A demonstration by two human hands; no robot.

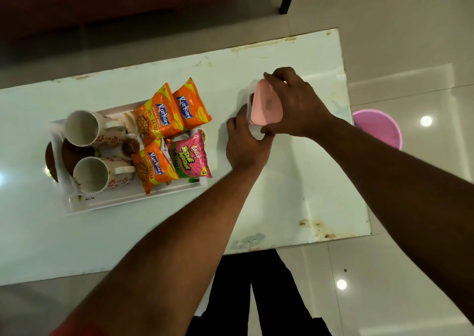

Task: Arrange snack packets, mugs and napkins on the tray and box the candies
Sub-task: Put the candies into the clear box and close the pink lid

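well, both hands grip box (254,130) mid-table.

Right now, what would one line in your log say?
left hand: holds box | right hand: grips pink lid on box | tray: two mugs, four snack packets | box: right of tray

Table top (295,181): glossy glass, stained edges. Snack packets (164,115): shiny foil. Box lid (266,107): matt pink plastic. Floor (410,271): polished tile.

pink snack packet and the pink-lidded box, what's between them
In the head view, only a strip of bare table and the left hand gripping the box.
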